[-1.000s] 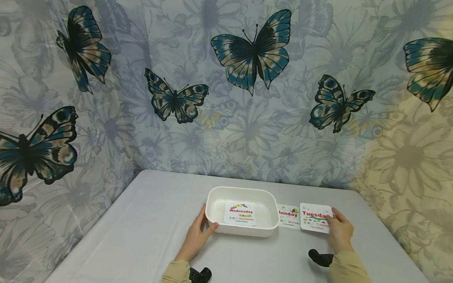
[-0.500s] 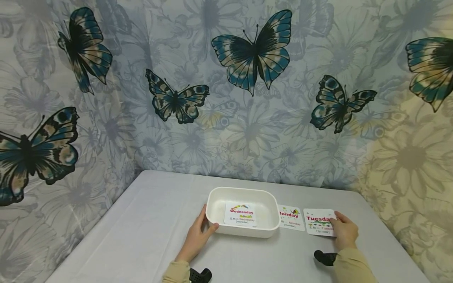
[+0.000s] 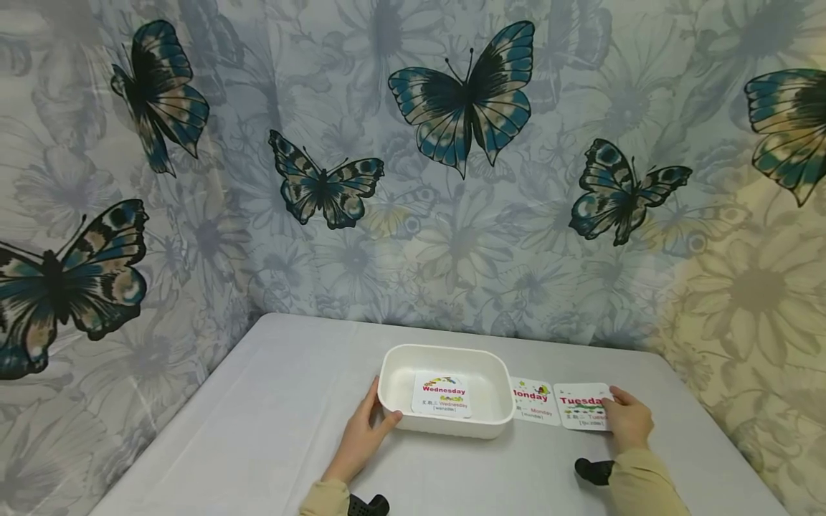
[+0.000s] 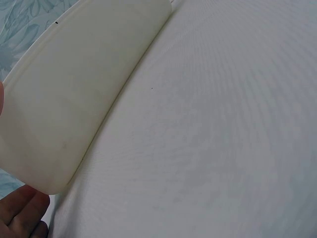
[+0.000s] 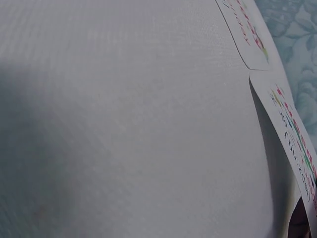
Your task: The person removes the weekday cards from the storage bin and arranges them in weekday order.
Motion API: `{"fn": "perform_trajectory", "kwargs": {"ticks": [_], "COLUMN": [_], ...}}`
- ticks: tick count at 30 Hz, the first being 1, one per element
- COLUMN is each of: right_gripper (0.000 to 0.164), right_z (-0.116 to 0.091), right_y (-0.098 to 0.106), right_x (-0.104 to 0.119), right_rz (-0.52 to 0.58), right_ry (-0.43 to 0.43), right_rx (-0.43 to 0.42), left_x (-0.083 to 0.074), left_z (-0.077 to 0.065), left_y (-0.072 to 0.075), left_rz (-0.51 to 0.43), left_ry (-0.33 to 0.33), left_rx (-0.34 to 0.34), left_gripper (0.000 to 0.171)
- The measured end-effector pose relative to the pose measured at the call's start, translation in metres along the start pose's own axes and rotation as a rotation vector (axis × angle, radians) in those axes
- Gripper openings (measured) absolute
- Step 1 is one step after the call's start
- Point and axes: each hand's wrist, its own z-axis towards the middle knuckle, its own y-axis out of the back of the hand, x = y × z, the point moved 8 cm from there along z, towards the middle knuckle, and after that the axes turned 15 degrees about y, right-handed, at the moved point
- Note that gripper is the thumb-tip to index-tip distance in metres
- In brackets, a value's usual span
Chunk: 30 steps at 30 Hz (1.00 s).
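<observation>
A white plastic tub (image 3: 445,428) stands on the table, and a Wednesday card (image 3: 442,395) lies on its floor. My left hand (image 3: 361,433) grips the tub's near left corner, thumb on the near side and fingers on the left end. In the left wrist view, fingertips (image 4: 27,210) touch the tub's end low down. My right hand (image 3: 631,419) pinches the right edge of a Tuesday card (image 3: 581,407). The right wrist view shows this Tuesday card (image 5: 287,131) tilted, one edge raised off the cloth. Between tub and Tuesday card lies a Monday card (image 3: 535,401), its left part hidden by the tub.
A white cloth covers the table (image 3: 258,430). Behind it hangs a backdrop (image 3: 452,272) printed with flowers and butterflies. Black straps with rounded ends (image 3: 594,471) sit at both wrists.
My right hand has moved right and slightly down with the Tuesday card, which now lies lower beside the Monday card. The left hand keeps its hold on the tub. The head view has shifted slightly.
</observation>
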Motion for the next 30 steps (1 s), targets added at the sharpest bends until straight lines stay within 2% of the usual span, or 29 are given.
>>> {"fn": "perform_trajectory", "kwargs": {"ticks": [7, 17, 30], "right_gripper": [0.039, 0.041, 0.046], "right_z": [0.0032, 0.0029, 0.0008], "right_y": [-0.0017, -0.002, -0.0063], "right_x": [0.0014, 0.0037, 0.0009], "right_rz": [-0.074, -0.108, -0.107], "right_ry": [0.056, 0.113, 0.113], "right_rx": [0.007, 0.04, 0.096], "left_x": [-0.0004, 0.0005, -0.0028], "left_z": [-0.0004, -0.0002, -0.0022], "left_y": [-0.0003, 0.0, 0.0004], "left_rz": [0.015, 0.017, 0.007], "left_ry": [-0.03, -0.029, -0.019], "left_rx": [-0.012, -0.015, -0.007], "left_gripper": [0.081, 0.081, 0.082]}}
